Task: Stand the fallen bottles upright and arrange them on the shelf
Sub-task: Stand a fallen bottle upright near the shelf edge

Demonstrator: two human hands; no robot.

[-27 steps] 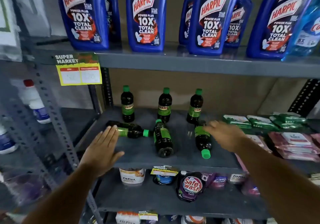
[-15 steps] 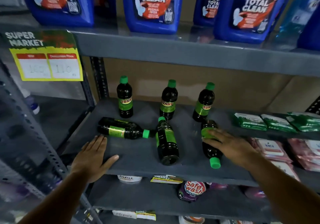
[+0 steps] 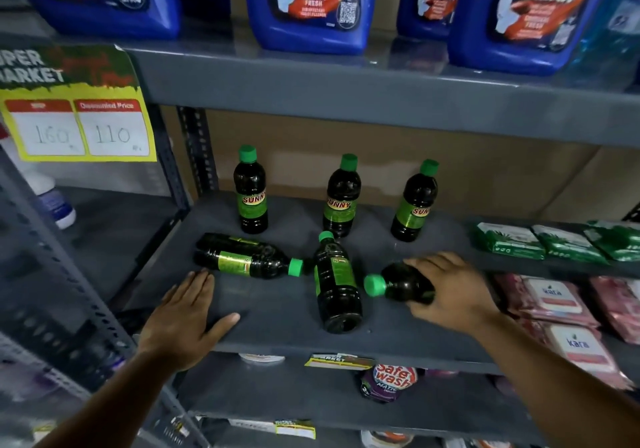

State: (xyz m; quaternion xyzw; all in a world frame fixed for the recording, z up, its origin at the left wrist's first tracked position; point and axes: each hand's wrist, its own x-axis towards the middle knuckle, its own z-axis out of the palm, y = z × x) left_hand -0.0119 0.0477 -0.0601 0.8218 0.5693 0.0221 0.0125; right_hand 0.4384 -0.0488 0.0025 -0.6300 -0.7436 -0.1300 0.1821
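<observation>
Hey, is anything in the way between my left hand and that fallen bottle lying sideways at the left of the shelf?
Nothing visible. The left hand lies flat on bare shelf just in front of the sideways bottle. The right hand is busy gripping another fallen bottle.

The left hand (image 3: 185, 321) lies flat, palm down, at the near left, fingers (image 3: 195, 283) together and pointing far, thumb spread out to the right. Its bare forearm runs down to the near left corner. The right hand (image 3: 450, 293) reaches in from the near right, knuckles up, fingers curled over the top and thumb underneath, closed around a bottle (image 3: 401, 283). Its bare forearm slants away to the near right
</observation>
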